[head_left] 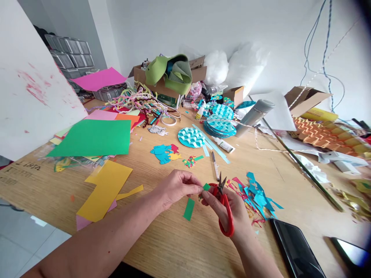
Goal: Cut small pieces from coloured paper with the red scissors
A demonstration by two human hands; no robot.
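My left hand [181, 187] pinches the left edge of a small piece of green paper [206, 187]. My right hand [228, 210] meets it there, thumb and fingertip close on the same piece. Hanging in my right hand are red-handled scissors [227, 216], their blades pointing up and away from the paper. Below my fingertips a green paper strip [189, 209] lies on the table. Just beyond sit blue, red and yellow paper fish cutouts [162, 153] and a little heap of tiny colored paper bits [189, 161].
Blue and red paper scraps [257, 195] lie right of my right hand, with a black phone [297, 247] nearer me. A pen [215, 166], a wavy blue paper disc [191, 138] and a glue bottle [223, 144] lie ahead. Green sheets [95, 137] and yellow paper [107, 189] are at left.
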